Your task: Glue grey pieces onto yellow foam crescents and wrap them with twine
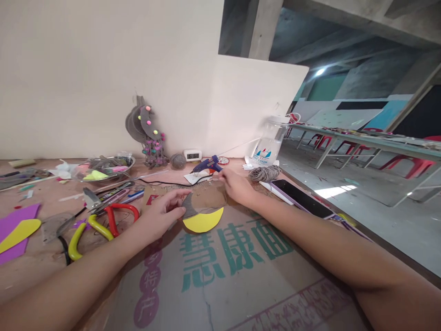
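Note:
My left hand (168,207) pinches the left edge of a small round piece. Its lower part is yellow foam (203,222), its middle is brown cardboard (207,198), and a grey yarn-covered section (189,207) lies under my thumb. My right hand (237,187) is closed at the upper right of this piece, and a thin grey strand of yarn (225,198) appears to run from the piece up to its fingers. Just behind those fingertips, a blue glue gun (207,164) rests on white paper; whether they touch its handle is hard to see.
Scissors with red and yellow handles (112,220), purple foam (27,246) and a bowl of craft bits (132,161) lie left. A grey yarn bundle (265,173), phone (301,197) and plastic jug (270,142) stand right. Printed cardboard (241,285) covers the front. A decorated hanging (148,128) is behind.

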`<state>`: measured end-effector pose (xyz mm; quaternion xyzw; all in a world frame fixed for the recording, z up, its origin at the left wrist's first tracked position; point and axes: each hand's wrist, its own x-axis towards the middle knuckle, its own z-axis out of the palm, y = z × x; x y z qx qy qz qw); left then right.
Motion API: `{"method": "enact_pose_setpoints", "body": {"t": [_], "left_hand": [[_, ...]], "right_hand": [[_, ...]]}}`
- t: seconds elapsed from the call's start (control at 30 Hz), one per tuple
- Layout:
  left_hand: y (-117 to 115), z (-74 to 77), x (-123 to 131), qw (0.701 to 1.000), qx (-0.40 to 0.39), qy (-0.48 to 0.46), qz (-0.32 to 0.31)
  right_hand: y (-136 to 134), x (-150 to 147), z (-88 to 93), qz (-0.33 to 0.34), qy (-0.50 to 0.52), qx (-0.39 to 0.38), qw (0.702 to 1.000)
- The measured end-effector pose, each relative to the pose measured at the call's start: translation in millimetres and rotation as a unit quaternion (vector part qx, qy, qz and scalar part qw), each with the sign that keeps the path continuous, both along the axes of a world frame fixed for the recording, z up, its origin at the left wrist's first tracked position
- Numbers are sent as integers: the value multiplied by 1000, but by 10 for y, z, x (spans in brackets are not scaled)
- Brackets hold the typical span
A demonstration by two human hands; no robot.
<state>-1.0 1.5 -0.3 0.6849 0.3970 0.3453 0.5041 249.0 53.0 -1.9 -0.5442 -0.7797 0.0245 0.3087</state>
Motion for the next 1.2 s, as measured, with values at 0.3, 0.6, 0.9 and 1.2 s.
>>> {"method": "enact_pose_setpoints", "body": {"t": [0.3,0.6,0.9,1.2], "left_hand": [[42,-50,-8,1000,2,0,-5],[23,-19,9,1000,-5,-21,6],[83,-83,-42,996,54,-30,60],[76,-85,-37,992,91,22,88]], "right_hand": [[70,162,288,-14,108,6,994],[-80,-116,234,76,94,30,992],[-463,-474,142,138,57,-11,989],[-409,-515,-6,185,28,38,982]]}}
